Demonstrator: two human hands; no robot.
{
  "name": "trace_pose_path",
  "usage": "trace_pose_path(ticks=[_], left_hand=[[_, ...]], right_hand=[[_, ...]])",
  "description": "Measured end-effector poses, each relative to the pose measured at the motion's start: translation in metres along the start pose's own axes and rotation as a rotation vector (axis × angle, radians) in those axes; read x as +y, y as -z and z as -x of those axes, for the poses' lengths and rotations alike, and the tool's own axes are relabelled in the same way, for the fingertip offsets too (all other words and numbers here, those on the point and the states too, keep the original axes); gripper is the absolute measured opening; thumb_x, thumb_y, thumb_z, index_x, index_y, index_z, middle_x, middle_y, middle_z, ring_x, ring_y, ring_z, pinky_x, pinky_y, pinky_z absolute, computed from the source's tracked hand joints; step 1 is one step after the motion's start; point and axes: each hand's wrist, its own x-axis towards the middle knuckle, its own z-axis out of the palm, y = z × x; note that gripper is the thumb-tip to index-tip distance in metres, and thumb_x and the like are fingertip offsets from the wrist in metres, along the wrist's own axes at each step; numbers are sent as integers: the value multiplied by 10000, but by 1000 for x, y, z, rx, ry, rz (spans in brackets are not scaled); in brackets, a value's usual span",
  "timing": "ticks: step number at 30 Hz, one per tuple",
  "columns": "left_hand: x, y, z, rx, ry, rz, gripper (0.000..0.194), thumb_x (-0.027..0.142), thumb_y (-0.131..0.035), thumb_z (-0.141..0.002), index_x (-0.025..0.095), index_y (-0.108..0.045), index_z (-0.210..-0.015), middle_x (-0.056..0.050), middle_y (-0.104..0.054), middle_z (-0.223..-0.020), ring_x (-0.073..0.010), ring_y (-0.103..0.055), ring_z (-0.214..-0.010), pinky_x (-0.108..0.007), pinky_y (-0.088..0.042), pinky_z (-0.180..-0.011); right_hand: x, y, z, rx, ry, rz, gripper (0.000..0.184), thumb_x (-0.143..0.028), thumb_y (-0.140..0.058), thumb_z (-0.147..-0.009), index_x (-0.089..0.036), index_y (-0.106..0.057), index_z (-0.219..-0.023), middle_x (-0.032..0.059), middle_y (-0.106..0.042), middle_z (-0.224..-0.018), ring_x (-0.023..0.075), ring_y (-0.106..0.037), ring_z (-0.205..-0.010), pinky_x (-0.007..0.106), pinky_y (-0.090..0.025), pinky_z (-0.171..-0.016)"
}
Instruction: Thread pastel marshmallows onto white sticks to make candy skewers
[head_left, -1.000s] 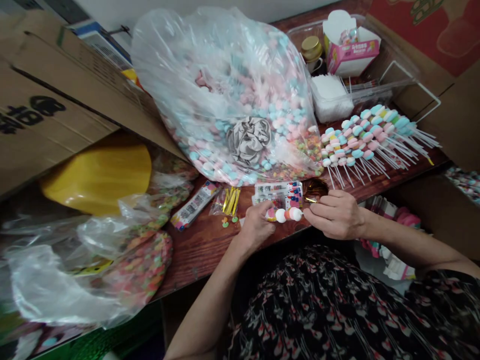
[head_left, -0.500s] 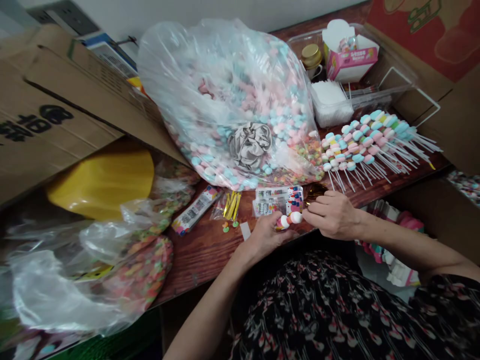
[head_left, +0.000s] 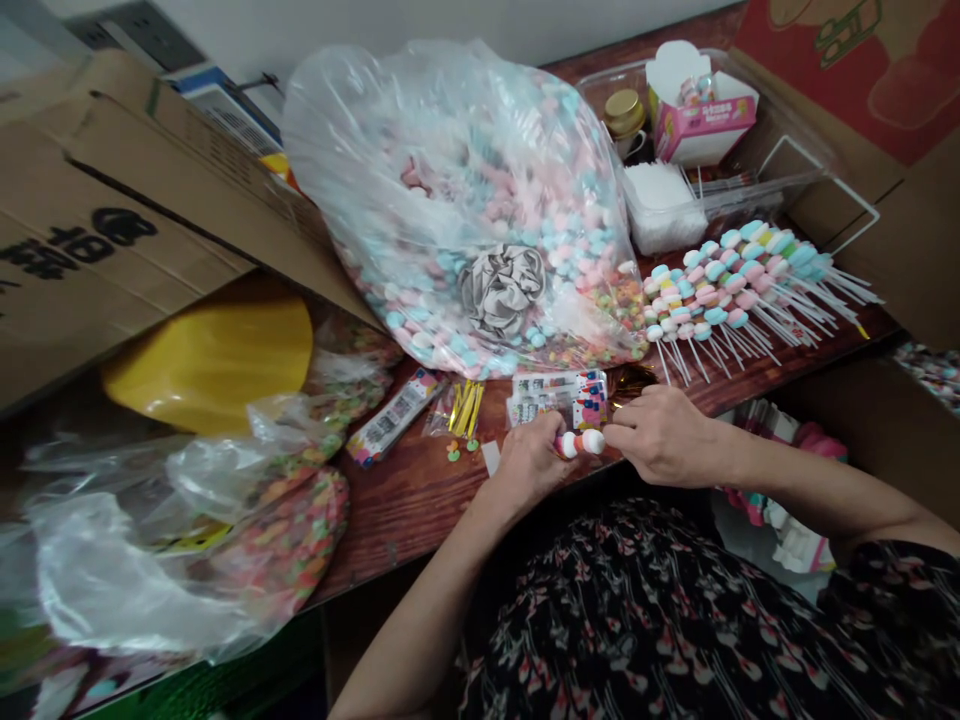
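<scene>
My left hand is closed around a marshmallow skewer; its white and orange-pink pieces stick out to the right, and the rest is hidden in the palm. Close to the skewer's white tip, my right hand is pinched shut. What its fingers hold, if anything, I cannot make out. Printed clear wrappers lie just beyond my hands, with a bundle of shiny gold ties beside them. Finished-looking marshmallow skewers on white sticks are heaped at the right.
A large clear bag of marshmallows fills the table's back. Gold twist ties, a wrapper pack and small gummies lie left of my hands. Gummy bags, a cardboard box and a plastic bin stand around.
My left hand has turned over the skewer, its back now facing up more. The skewer lies a little straighter. My right hand has barely shifted, and the view has moved slightly.
</scene>
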Motion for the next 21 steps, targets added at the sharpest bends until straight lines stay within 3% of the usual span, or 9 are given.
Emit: trace_pose_path(ticks=[4,7,10,14,21], left_hand=[[0,2,1,-16,32,-8,313,435,-735,-718,197,-561,-822,-4,-626,-711,-160,-561,-630,-256,-362,-565],[-7,1,4,15,-31,98,384,344,-753,-721,188,-594,-1034,-56,-701,-948,-202,-651,-838,-306,-485,-737],[-14,2,7,-13,-62,221,548,229,-729,-733,178,-550,-1248,-108,-678,-1186,-230,-647,-1052,-361,-489,-917],[-14,16,7,-87,2,339,603,242,-763,-679,172,-590,-1253,-101,-683,-1185,-242,-646,-1042,-370,-481,-939],[-11,48,-3,-621,38,703,382,355,-827,-597,174,-670,-894,43,-613,-775,-133,-560,-738,-216,-445,-668]], right_hand=[[0,-5,-2,-8,-17,57,111,-121,-525,-806,-170,-622,-827,27,-658,-737,135,-476,-617,320,-193,-603],[4,-7,-1,25,-59,108,99,-132,-532,-810,-167,-624,-804,34,-648,-718,135,-457,-615,322,-188,-608],[10,-5,1,151,11,118,139,-128,-507,-830,-173,-632,-788,18,-629,-689,138,-442,-624,327,-213,-623],[17,-4,7,330,147,80,182,-134,-488,-868,-192,-654,-822,-9,-629,-684,136,-428,-640,325,-258,-653],[28,-12,15,398,229,54,150,-203,-533,-888,-212,-660,-968,-4,-687,-825,129,-474,-688,325,-293,-662]])
